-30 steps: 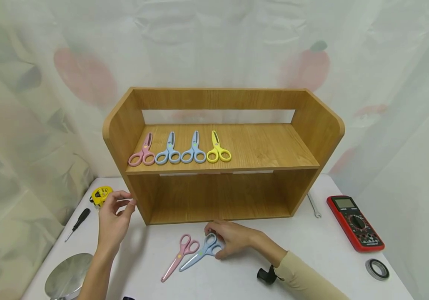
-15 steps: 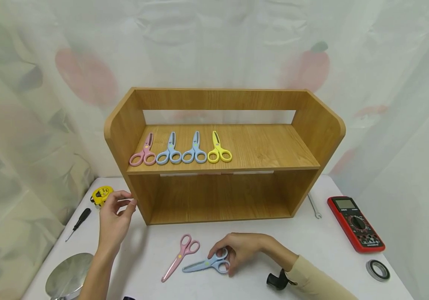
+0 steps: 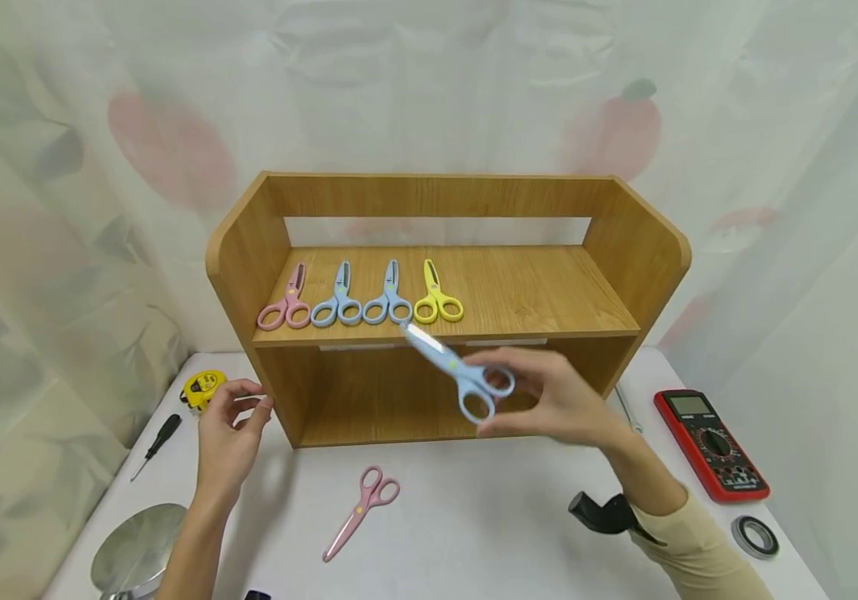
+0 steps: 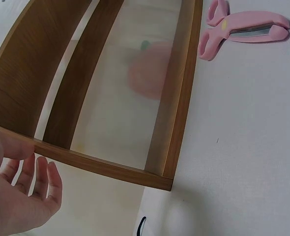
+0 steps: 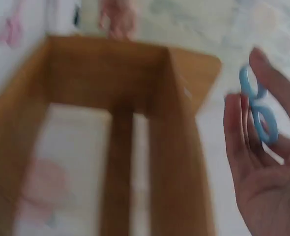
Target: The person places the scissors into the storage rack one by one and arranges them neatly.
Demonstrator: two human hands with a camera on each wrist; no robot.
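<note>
Light blue scissors (image 3: 459, 367) are held by my right hand (image 3: 549, 396), thumb and fingers at the handle loops, in front of the wooden shelf's lower compartment. Their blades point up and left. The right wrist view, blurred, shows the blue handle loops (image 5: 265, 123) between thumb and fingers. My left hand (image 3: 230, 433) touches the shelf's left side panel (image 3: 249, 275) with its fingertips, the other fingers loosely bent. Pink scissors (image 3: 361, 512) lie on the table in front. Along the upper board stand pink scissors (image 3: 284, 300), two blue pairs (image 3: 337, 298) and yellow scissors (image 3: 435, 296), side by side.
Left of the shelf are a yellow tape measure (image 3: 202, 389), a black screwdriver (image 3: 159, 442) and a round metal pan-like dish (image 3: 137, 550). To the right lie a wrench (image 3: 627, 408), a red multimeter (image 3: 712, 446) and a dark ring (image 3: 755, 537).
My right hand has lifted the blue scissors off the table, up and to the right, toward the shelf, and their blades have swung upward. The left hand has stayed at the side panel.
</note>
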